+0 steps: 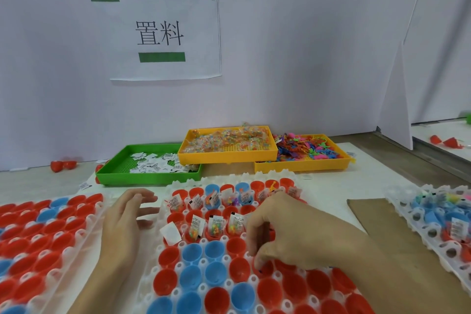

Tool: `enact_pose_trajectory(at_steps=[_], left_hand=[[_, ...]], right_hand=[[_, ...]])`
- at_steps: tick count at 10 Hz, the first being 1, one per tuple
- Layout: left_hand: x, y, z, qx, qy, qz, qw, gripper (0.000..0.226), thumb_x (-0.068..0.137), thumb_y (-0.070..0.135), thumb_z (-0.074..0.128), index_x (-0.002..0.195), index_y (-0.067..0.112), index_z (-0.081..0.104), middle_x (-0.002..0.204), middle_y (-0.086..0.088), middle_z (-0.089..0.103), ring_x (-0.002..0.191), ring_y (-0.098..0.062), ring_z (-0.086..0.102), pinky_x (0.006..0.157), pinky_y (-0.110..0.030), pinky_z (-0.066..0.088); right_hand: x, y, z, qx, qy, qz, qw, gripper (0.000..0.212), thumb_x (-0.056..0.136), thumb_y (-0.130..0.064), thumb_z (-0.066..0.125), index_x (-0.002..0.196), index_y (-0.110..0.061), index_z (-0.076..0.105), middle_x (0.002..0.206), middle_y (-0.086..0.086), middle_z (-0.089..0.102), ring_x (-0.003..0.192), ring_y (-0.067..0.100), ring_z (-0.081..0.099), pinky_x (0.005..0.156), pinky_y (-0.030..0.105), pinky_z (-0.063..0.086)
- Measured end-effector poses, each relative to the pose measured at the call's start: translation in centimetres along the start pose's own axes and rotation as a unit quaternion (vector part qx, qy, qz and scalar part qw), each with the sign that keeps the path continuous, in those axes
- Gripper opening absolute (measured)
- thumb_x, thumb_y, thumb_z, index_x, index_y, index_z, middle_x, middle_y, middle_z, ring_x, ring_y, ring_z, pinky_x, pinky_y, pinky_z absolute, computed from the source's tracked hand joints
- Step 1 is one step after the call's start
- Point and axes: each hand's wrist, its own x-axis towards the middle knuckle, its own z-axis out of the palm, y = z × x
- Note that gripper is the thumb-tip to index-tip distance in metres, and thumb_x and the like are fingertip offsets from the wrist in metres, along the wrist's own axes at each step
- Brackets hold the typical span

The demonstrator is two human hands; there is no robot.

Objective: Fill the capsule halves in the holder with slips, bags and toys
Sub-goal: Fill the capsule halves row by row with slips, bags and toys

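Note:
The white holder (153, 276) in front of me carries red and blue capsule halves. Its two far rows have slips and bags standing in them, and a white slip (170, 233) leans at the left end. The nearer halves, such as a blue one (191, 252), look bare. My right hand (277, 234) reaches over the holder with its fingers curled down into a red half (266, 267). The fingertips pinch something small and dark that I cannot identify. My left hand (127, 214) hovers beside the holder's left edge, fingers spread, holding nothing.
At the back stand a green tray (114, 168) of slips, a yellow tray (226, 157) of bags and another yellow tray (300, 167) of toys. A holder of bare halves (38, 232) lies left, a filled holder (433, 219) right, and cardboard (377, 222) lies between.

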Motion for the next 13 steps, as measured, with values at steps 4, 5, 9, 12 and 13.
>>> enact_pose_trajectory(at_steps=[4,5,9,12,13], left_hand=[[-0.2,0.4,0.2,-0.002,-0.005,0.002,1.000,0.034,0.105,0.015,0.037,0.090,0.018,0.067,0.095,-0.001,0.071,0.089,-0.030,0.066,0.072,-0.041,0.049],[-0.2,0.5,0.2,0.002,-0.004,0.000,1.000,0.033,0.105,0.015,0.038,0.091,0.016,0.067,0.093,0.001,0.071,0.088,-0.027,0.067,0.072,-0.042,0.051],[0.4,-0.1,0.2,0.011,0.008,0.005,1.000,0.033,0.103,0.012,0.040,0.084,0.016,0.067,0.088,0.001,0.071,0.084,-0.026,0.067,0.069,-0.044,0.052],[0.6,-0.3,-0.1,0.007,0.016,0.012,1.000,0.034,0.102,0.006,0.041,0.082,0.013,0.067,0.086,-0.005,0.070,0.083,-0.028,0.066,0.065,-0.043,0.051],[0.7,-0.3,-0.1,0.005,0.016,0.014,1.000,0.033,0.102,0.006,0.041,0.083,0.012,0.067,0.086,-0.005,0.070,0.083,-0.028,0.066,0.064,-0.042,0.051]], right_hand=[[0.7,1.7,0.2,0.025,0.060,-0.012,0.998,0.010,0.084,-0.035,0.077,0.091,-0.028,0.075,0.089,-0.011,0.072,0.083,0.004,0.066,0.075,0.020,0.053],[0.8,2.1,-0.3,0.048,0.125,-0.028,0.991,0.007,0.088,-0.032,0.072,0.091,-0.029,0.078,0.088,-0.019,0.073,0.085,-0.001,0.066,0.073,0.012,0.049],[9.7,5.3,-7.0,0.171,0.304,0.118,0.930,0.022,0.099,-0.018,0.055,0.116,-0.020,0.067,0.109,0.000,0.070,0.094,0.016,0.067,0.068,0.023,0.049],[17.4,9.7,-6.6,-0.129,0.223,0.283,0.924,0.039,0.100,-0.042,0.041,0.074,-0.020,0.061,0.115,0.005,0.059,0.131,0.035,0.028,0.105,0.050,0.025],[18.2,10.2,-6.4,-0.154,0.223,0.305,0.913,0.041,0.100,-0.044,0.039,0.069,-0.019,0.046,0.105,0.009,0.053,0.128,0.034,0.032,0.103,0.050,0.026]])
